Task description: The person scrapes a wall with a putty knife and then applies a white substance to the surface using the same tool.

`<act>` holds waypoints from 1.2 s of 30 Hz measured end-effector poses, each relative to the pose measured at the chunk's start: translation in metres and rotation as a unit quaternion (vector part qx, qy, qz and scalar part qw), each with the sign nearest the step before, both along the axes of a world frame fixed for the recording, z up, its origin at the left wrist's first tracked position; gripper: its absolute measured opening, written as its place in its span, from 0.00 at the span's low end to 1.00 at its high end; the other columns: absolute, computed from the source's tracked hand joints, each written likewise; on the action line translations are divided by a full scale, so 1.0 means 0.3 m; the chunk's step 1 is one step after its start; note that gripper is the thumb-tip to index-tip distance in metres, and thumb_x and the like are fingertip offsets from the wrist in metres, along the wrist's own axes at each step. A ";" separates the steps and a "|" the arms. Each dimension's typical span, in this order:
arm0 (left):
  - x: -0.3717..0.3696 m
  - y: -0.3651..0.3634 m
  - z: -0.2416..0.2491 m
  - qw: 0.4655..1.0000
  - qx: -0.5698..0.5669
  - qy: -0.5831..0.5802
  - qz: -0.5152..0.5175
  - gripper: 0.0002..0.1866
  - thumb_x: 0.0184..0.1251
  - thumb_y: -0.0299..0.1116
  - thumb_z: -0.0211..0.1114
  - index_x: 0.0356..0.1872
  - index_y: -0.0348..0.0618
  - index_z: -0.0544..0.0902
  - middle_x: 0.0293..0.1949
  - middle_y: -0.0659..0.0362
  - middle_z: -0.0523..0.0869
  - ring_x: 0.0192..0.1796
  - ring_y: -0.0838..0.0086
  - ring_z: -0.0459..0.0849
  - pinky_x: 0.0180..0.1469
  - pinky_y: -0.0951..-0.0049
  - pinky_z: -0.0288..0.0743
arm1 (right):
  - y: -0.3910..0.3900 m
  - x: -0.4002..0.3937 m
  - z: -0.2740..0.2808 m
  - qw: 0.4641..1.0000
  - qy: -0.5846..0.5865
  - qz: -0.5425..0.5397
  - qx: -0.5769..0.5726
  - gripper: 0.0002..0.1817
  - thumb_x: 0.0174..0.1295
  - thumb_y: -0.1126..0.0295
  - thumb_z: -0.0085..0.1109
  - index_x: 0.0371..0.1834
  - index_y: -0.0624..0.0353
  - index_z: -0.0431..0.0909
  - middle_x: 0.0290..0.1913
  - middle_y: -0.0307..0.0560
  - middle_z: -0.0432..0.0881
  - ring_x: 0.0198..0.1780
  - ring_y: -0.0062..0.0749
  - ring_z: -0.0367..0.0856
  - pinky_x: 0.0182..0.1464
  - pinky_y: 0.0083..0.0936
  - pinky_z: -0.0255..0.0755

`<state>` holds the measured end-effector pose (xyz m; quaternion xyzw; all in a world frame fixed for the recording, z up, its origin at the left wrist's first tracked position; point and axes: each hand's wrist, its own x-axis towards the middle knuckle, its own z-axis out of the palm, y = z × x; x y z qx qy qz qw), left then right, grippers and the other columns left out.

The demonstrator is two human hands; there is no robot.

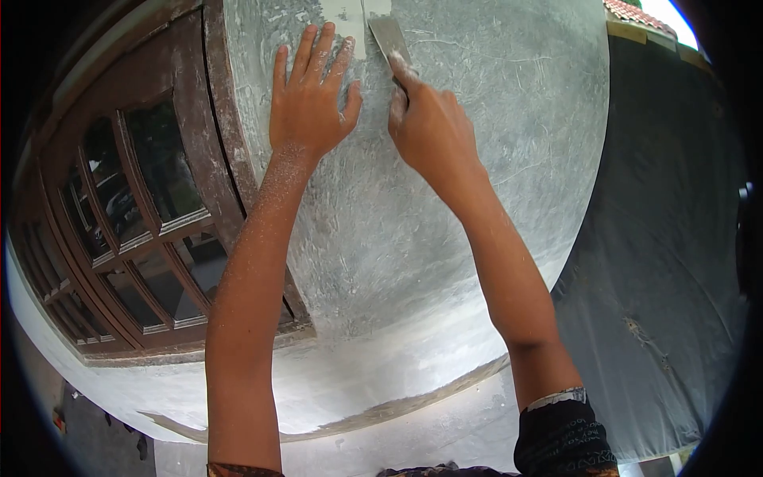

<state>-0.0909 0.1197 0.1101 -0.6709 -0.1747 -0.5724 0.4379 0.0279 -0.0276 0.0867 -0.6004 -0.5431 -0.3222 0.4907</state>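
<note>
My left hand (312, 99) lies flat against the grey plastered wall (381, 230), fingers spread and dusted with white powder. In my right hand (429, 119) is a putty knife (389, 38), gripped by its handle with a finger stretched along the blade. The blade points up and meets the wall beside a pale patch of filler (347, 28) at the top of the view. A thin upright line runs through that patch. White residue coats the fingertips of my right hand too.
A brown wooden window frame (214, 103) with several glass panes is on the left. Dark sheeting (660, 238) hangs to the right of the wall. Red roof tiles (640, 16) show at the upper right. The lower wall has a white band (397, 374).
</note>
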 end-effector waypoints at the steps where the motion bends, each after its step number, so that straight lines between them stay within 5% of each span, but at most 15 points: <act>1: -0.001 0.000 -0.002 1.000 0.001 0.002 -0.006 0.29 0.75 0.45 0.58 0.75 0.56 0.73 0.82 0.60 0.63 0.84 0.67 0.55 0.85 0.49 0.42 | -0.002 -0.001 -0.004 1.000 0.002 0.000 -0.001 0.26 0.70 0.70 0.53 0.72 0.53 0.76 0.32 0.70 0.85 0.35 0.64 0.87 0.44 0.52 0.80; 36: -0.002 -0.012 -0.006 1.000 -0.012 0.002 0.009 0.29 0.75 0.45 0.58 0.76 0.56 0.73 0.82 0.60 0.63 0.85 0.67 0.55 0.85 0.49 0.43 | -0.025 -0.035 -0.035 0.999 0.022 -0.002 -0.030 0.26 0.71 0.69 0.52 0.72 0.53 0.75 0.32 0.68 0.86 0.34 0.64 0.86 0.43 0.52 0.80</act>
